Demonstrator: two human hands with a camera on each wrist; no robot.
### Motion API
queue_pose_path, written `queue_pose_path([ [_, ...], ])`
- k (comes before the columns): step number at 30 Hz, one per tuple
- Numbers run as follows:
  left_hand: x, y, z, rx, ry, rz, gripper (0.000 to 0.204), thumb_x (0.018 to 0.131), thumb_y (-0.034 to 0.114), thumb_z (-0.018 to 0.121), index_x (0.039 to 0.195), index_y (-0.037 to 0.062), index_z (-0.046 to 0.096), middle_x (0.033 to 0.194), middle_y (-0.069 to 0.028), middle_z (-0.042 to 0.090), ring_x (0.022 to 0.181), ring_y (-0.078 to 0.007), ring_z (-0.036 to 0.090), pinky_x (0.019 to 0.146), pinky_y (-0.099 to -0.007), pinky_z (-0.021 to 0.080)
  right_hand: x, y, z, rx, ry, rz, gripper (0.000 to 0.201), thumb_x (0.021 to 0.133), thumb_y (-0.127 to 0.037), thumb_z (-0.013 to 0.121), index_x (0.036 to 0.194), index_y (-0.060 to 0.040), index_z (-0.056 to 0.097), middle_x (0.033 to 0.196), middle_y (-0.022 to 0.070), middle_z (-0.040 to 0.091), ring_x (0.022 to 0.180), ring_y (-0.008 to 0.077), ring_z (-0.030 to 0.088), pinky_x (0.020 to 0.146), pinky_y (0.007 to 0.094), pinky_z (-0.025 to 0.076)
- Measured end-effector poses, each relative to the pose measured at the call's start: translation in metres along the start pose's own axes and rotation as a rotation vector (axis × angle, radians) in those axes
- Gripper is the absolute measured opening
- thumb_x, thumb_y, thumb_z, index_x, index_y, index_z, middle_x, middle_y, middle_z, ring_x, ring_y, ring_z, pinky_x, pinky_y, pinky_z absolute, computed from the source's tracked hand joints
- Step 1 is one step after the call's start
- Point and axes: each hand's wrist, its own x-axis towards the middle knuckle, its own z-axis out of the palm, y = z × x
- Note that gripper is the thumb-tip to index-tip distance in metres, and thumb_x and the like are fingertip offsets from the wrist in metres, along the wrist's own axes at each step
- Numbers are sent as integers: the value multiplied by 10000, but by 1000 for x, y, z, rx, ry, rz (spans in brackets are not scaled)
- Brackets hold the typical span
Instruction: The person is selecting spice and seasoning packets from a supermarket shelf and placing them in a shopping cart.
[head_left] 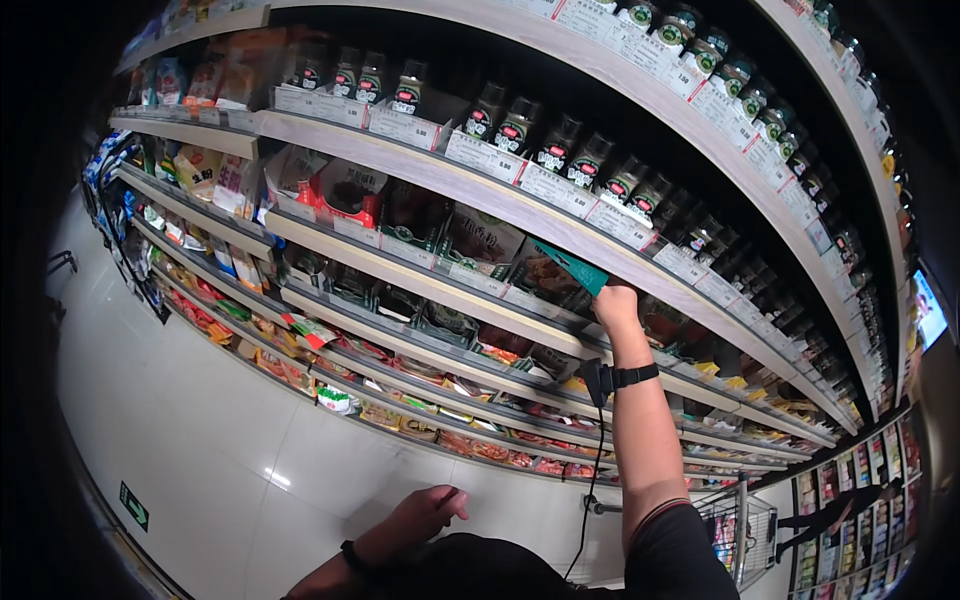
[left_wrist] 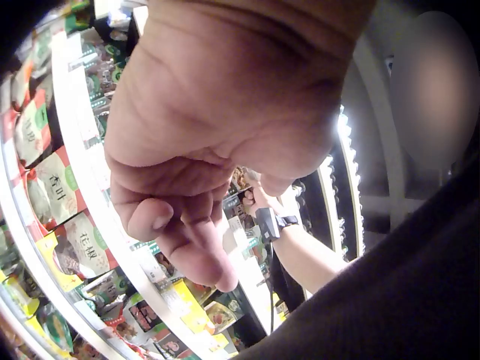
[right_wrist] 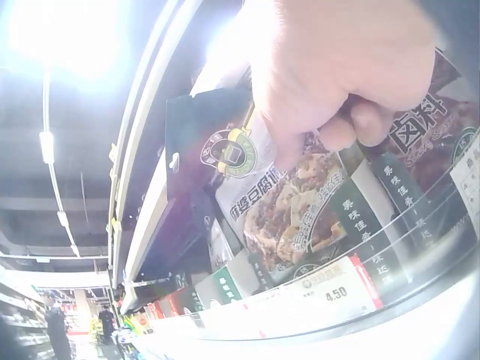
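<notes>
My right hand [head_left: 617, 308] [right_wrist: 345, 67] pinches the upper edge of a seasoning packet [head_left: 572, 270] [right_wrist: 289, 217]. The packet has a dark green top and a picture of food on its front, and it leans at the front of a shelf compartment. A price label reading 4.50 [right_wrist: 337, 292] is on the shelf edge below it. Beside it, under the hand, stands a dark red packet [right_wrist: 424, 142]. My left hand [head_left: 425, 512] [left_wrist: 217, 112] hangs low in front of the body, its fingers loosely curled around nothing.
Seasoning jars [head_left: 515, 125] line the shelf above the right hand. Lower shelves hold many bagged goods [head_left: 385, 415]. A shopping cart [head_left: 742, 530] stands at the lower right, near a person in dark clothes [head_left: 835, 515]. Shiny tiled floor [head_left: 200, 420] lies at the left.
</notes>
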Motion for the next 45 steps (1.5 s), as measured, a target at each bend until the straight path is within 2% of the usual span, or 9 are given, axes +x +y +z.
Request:
queue_pose_path([
  [6,2,-10,0,-9,-30,18,357,952,339,472,1127,55,597,914,-15,674,726,-97,562,594,-274,518,16,9,9,-557,178,-321,476,805,-137,518,1271,-42,519,1299,243,503,1224,406,443,1030,405,354],
  [10,-2,-6,0,-12,-35,17,352,962,336,464,1146,64,590,931,-11,667,737,-89,546,595,-259,508,32,10,2,-309,-118,-162,451,814,-183,563,1239,-34,548,1280,239,524,1233,411,428,1050,422,322],
  [11,-4,-3,1,-33,-21,7,363,955,368,479,1101,59,603,904,-8,663,723,-89,547,610,-256,494,6,-27,-14,-161,-22,-265,382,858,-247,612,1160,-14,587,1154,224,597,1001,344,593,837,407,484],
  [15,-9,4,2,-112,9,-18,405,940,428,514,1002,46,633,857,-7,649,708,-93,544,654,-253,462,-3,-33,-18,692,-201,211,228,897,-211,642,1014,-20,597,823,81,612,505,107,541,377,221,317],
  [19,-10,-2,2,-116,-22,33,394,944,411,513,987,39,634,873,-12,640,743,-103,541,677,-253,461,0,-37,-10,633,-308,217,279,930,-249,580,1084,-16,562,882,103,633,586,158,612,396,259,362],
  [23,-7,-10,2,-155,-25,115,372,961,374,498,1060,39,624,881,-14,641,751,-108,541,684,-254,462,25,-11,-4,212,-477,417,268,914,-83,378,999,-64,632,612,10,626,453,102,415,419,282,292],
  [30,-6,-17,-3,-177,-29,152,383,978,364,482,1156,45,595,907,-13,652,758,-108,548,663,-236,468,15,-16,-4,915,-327,409,295,1008,-182,382,1211,-15,516,1018,132,632,645,151,610,419,236,409],
  [35,-3,-23,-4,-179,-51,136,367,987,346,466,1169,50,585,934,-11,659,766,-84,541,647,-220,467,10,-25,-2,1300,-172,313,337,1001,-243,437,1232,-4,487,1175,160,579,1023,296,624,925,388,525],
  [45,2,-10,4,-143,-33,112,426,1014,336,393,1159,-27,562,912,-90,674,733,-114,549,721,-255,459,6,-29,8,1370,-70,326,248,1002,-122,388,1185,-11,514,1132,161,588,996,305,623,879,415,555],
])
